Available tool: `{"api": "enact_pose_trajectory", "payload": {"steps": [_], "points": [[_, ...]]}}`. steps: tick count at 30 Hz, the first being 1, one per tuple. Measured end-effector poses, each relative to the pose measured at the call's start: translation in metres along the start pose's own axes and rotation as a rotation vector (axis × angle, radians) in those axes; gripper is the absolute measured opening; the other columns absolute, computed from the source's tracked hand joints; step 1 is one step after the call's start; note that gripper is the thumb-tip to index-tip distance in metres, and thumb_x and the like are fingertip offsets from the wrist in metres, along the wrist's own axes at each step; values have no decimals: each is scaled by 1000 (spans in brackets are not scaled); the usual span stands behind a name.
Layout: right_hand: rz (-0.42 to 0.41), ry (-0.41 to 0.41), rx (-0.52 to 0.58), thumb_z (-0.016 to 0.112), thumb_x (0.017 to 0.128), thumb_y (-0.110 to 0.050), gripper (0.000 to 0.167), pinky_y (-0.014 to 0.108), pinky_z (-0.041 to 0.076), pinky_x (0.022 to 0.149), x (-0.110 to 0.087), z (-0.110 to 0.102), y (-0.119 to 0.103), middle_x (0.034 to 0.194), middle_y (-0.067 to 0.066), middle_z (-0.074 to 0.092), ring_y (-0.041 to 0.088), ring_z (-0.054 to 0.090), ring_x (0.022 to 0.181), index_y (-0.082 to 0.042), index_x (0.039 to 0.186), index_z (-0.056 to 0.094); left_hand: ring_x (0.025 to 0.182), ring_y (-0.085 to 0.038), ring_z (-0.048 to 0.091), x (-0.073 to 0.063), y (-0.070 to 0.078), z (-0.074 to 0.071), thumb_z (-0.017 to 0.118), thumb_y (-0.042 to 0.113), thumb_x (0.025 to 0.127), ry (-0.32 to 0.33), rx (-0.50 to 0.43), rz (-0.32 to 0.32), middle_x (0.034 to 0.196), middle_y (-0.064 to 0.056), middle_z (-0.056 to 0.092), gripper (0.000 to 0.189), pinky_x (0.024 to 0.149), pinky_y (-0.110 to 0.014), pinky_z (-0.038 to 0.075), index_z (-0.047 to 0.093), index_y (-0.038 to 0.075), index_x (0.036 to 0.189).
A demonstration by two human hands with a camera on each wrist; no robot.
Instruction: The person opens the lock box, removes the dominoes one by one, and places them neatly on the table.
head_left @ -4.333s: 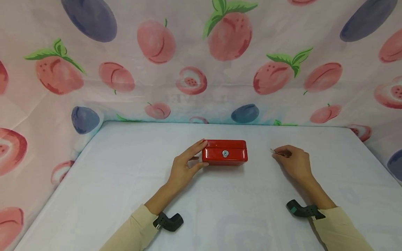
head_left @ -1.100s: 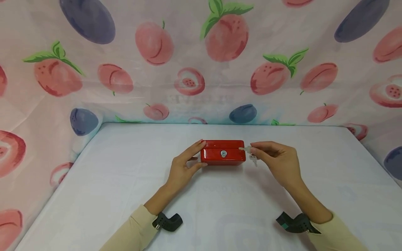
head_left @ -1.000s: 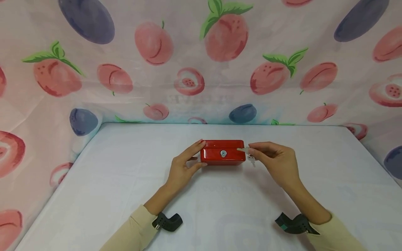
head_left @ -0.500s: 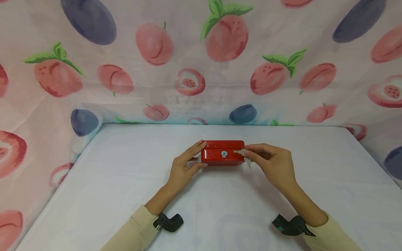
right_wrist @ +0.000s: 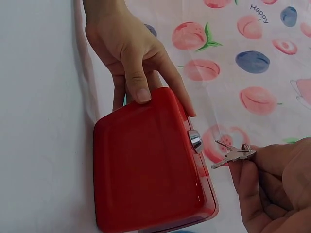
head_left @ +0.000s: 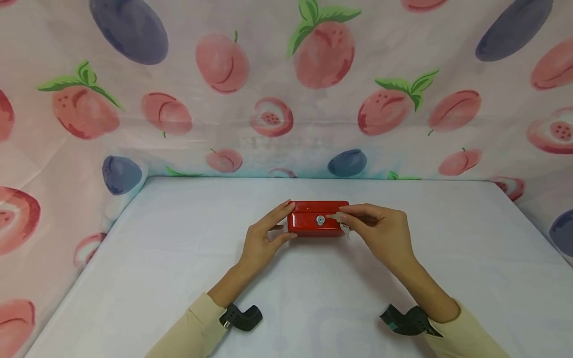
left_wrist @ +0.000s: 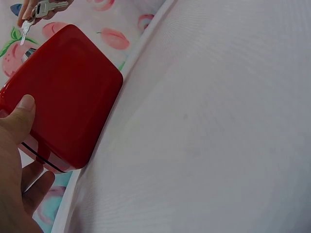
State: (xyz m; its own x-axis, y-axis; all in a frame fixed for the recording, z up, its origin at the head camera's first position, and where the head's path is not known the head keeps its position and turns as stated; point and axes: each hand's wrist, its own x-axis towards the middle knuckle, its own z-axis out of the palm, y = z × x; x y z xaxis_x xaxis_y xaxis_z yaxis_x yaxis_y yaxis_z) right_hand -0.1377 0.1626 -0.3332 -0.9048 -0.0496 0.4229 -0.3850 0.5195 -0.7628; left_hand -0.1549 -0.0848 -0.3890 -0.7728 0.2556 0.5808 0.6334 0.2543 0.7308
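A red metal cash box (head_left: 306, 226) with its lid down stands mid-table, a round silver lock (head_left: 320, 220) on its front. My left hand (head_left: 261, 239) grips the box's left end, thumb low at the front corner and fingers at the top edge. Between thumb and fingers my right hand (head_left: 385, 231) pinches a small silver key (head_left: 333, 216), its blade pointing left toward the lock. A second key (head_left: 345, 229) dangles from the same ring. In the right wrist view the keys (right_wrist: 233, 155) show a gap from the lock (right_wrist: 196, 141).
White cloth covers the table (head_left: 179, 258). A fruit-print curtain (head_left: 273, 64) rises behind its far edge and along the sides. Black wrist camera mounts (head_left: 241, 318) sit at both beige sleeves (head_left: 192, 325).
My right hand has moved left from beyond the box's right side, bringing the keys in front of the box and close beside the lock. My left hand and the box have stayed put.
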Motion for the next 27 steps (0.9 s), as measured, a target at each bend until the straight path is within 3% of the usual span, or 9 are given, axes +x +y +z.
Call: {"api": "enact_pose_trajectory", "payload": {"steps": [2,5,10,17,27], "points": [[-8,-5,-1,77,82,-22,18,22,53,62,0,2,-1,84,-4,72,7,66,70,-13,98,77,123,-28,52,-2,-11,2,75,-5,77,-1,7,4,139,-15,50,63,80,-45,54,53,4,136],[-18,-9,-16,78,81,-21,18,22,54,62,0,5,-2,84,-5,72,6,65,69,-13,97,77,122,-27,52,-2,-14,3,75,-4,77,5,3,16,139,-14,50,63,80,-45,54,54,5,136],[-21,-18,-24,79,80,-18,16,22,53,59,0,7,-4,81,-6,72,6,66,68,-13,95,78,120,-33,53,0,-5,1,75,-8,75,17,-9,30,136,-21,51,60,78,-50,54,54,-3,131],[-32,-27,-39,79,79,-14,16,22,54,60,0,11,-7,82,-4,72,6,66,69,-11,95,77,124,-20,51,-4,-33,6,77,1,77,8,-3,10,141,-4,49,65,81,-40,55,54,11,137],[-35,-28,-129,80,79,-15,16,23,53,58,1,12,-14,81,-3,72,8,66,69,-12,95,77,126,-17,49,-5,-36,5,76,5,80,-7,1,13,143,0,48,67,83,-36,54,51,21,140]]}}
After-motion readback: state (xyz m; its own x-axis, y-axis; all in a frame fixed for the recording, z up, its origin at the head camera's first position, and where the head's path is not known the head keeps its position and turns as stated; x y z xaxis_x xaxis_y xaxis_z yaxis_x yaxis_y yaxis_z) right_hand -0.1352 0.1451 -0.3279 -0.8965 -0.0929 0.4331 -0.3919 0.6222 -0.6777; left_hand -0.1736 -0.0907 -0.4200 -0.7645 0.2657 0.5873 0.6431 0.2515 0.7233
